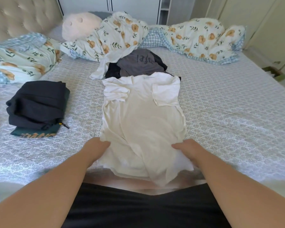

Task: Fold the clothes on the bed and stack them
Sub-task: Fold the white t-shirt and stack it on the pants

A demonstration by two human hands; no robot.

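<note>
Currently, your left hand (95, 149) and your right hand (187, 149) both rest at the near end of the white cotton T-shirt (143, 116). The shirt lies lengthwise down the middle of the bed (229, 112), which is covered by a pale blue patterned sheet. Both short sleeves are folded inward over the chest, and the hem end hangs slightly over the near edge of the mattress.

Left hand: the fingers are tucked under the left side edge of the white T-shirt and are hidden by the fabric. The thumb lies on top, so the hand grips that edge.

Right hand: the thumb points inward on top of the fabric, and the remaining fingers are under the right side edge. This hand also grips the shirt.

Just beyond the shirt collar lies an unfolded heap: a grey T-shirt with dark lettering (138, 63) on top of a black garment (113, 70), with a loose white garment (102, 68) touching its left side.

Well to the left of the white T-shirt sits the stack of folded dark clothes (36, 104). Its lowest item is dark green with tan print.

Along the far side of the bed lie a bunched floral duvet (197, 38), a floral pillow (21, 58) and a pale pink plush cushion (80, 25). A tufted beige headboard (18, 15) stands at the upper left.
</note>
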